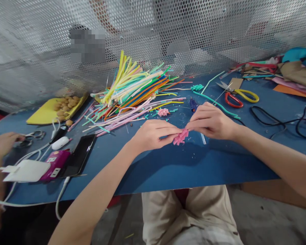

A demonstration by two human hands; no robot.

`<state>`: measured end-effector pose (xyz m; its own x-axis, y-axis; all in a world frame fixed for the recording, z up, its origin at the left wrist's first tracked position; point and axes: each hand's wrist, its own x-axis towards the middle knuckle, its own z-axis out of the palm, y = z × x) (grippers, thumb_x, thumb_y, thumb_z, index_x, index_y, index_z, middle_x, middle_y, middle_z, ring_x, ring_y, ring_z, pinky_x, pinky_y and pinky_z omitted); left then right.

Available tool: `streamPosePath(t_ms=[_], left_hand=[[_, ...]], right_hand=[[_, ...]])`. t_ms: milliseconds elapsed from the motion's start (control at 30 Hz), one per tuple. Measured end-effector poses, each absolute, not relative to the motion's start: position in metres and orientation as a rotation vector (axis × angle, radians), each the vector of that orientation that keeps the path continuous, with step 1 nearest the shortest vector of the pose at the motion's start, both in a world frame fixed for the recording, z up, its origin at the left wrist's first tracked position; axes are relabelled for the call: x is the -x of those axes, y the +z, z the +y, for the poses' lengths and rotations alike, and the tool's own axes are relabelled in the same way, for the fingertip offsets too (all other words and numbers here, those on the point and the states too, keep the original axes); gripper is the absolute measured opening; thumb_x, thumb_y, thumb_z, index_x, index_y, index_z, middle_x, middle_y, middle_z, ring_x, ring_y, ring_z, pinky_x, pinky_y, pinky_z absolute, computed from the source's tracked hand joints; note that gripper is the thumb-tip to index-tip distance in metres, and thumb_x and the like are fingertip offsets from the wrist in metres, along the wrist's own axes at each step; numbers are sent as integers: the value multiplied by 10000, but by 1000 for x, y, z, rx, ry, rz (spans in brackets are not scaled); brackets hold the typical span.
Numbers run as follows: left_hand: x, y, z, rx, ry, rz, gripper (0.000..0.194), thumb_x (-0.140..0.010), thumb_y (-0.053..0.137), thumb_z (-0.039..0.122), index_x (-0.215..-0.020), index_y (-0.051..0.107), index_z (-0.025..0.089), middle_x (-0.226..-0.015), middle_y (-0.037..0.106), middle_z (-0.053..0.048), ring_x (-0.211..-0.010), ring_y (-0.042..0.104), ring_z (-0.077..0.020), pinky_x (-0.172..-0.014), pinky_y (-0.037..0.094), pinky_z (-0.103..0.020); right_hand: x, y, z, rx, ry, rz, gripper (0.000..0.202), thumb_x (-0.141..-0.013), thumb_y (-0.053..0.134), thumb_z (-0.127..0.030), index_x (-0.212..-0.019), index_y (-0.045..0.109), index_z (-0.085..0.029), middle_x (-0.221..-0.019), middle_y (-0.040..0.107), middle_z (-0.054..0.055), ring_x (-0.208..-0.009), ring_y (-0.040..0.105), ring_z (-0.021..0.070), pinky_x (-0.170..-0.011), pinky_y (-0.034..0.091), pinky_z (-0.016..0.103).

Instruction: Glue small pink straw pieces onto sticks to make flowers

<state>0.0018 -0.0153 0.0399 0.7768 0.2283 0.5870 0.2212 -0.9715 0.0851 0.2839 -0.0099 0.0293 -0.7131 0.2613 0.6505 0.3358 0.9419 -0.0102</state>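
Observation:
A small pink piece with short stubby tufts point(180, 137) is held above the blue table, near its front half. My left hand point(156, 135) pinches it from the left with closed fingers. From the right, my right hand point(209, 121) grips its upper end between thumb and fingers. Just behind my right hand lies a dark blue tool point(193, 104), partly covered by the fingers. A paler pink tufted piece point(163, 112) rests on the table beyond my hands, and a teal tufted piece point(197, 87) lies further back.
Coloured stems point(140, 85) are heaped at the back. Scissors point(241, 96) and a black cable point(267, 119) lie right. On the left are a phone point(79, 154), a purple power block point(55, 165), white cables and a yellow tray point(42, 111). Another person's hand point(3, 143) is at far left.

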Motion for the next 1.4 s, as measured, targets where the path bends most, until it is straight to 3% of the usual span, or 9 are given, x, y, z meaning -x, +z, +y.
streamPosePath(t_ms=[367, 633, 967, 1133, 1267, 1400], left_hand=[[-4, 33, -15, -3045, 1040, 386, 137, -938, 658, 178, -975, 786, 209, -896, 815, 0, -733, 744, -108, -697, 561, -232], [-5, 34, -16, -2977, 1085, 406, 109, -896, 679, 138, -927, 755, 211, -869, 804, 27, -712, 721, -77, -698, 539, -188], [-2, 35, -15, -2828, 1330, 532, 186, -911, 642, 127, -1020, 752, 231, -927, 801, 10, -792, 740, -93, -757, 590, -208], [1, 35, -14, -2737, 1434, 599, 205, -954, 629, 314, -1078, 740, 194, -926, 785, -37, -700, 693, -113, -714, 590, -258], [-1, 33, -13, -2821, 1326, 564, 489, -868, 724, 587, -1147, 727, 186, -1019, 787, -74, -859, 743, -183, -831, 608, -328], [-4, 30, -14, -2890, 1236, 571, 611, -785, 780, 664, -1191, 706, 215, -1087, 786, -72, -989, 753, -211, -912, 600, -346]], right_hand=[[-282, 29, -11, 402, -176, -2412, 149, -1027, 598, -240, -1044, 746, -247, -920, 768, -5, -787, 566, 154, -751, 339, 349], [-281, 31, -11, 410, -172, -2399, 128, -1017, 624, -250, -1044, 749, -246, -923, 773, -6, -795, 572, 153, -751, 349, 344], [-282, 29, -12, 505, -89, -2290, 107, -983, 666, -233, -1032, 759, -252, -918, 797, -1, -833, 649, 173, -785, 431, 364], [-282, 25, -8, 452, -64, -2250, 134, -975, 674, -210, -1048, 774, -262, -935, 805, -5, -820, 672, 162, -775, 488, 335], [-280, 22, -8, 428, -23, -2212, 144, -956, 693, -191, -1043, 783, -264, -944, 807, 3, -825, 689, 159, -801, 526, 333], [-278, 22, -10, 409, -8, -2172, 160, -944, 703, -174, -1047, 784, -267, -925, 805, -1, -807, 675, 152, -790, 553, 323]])
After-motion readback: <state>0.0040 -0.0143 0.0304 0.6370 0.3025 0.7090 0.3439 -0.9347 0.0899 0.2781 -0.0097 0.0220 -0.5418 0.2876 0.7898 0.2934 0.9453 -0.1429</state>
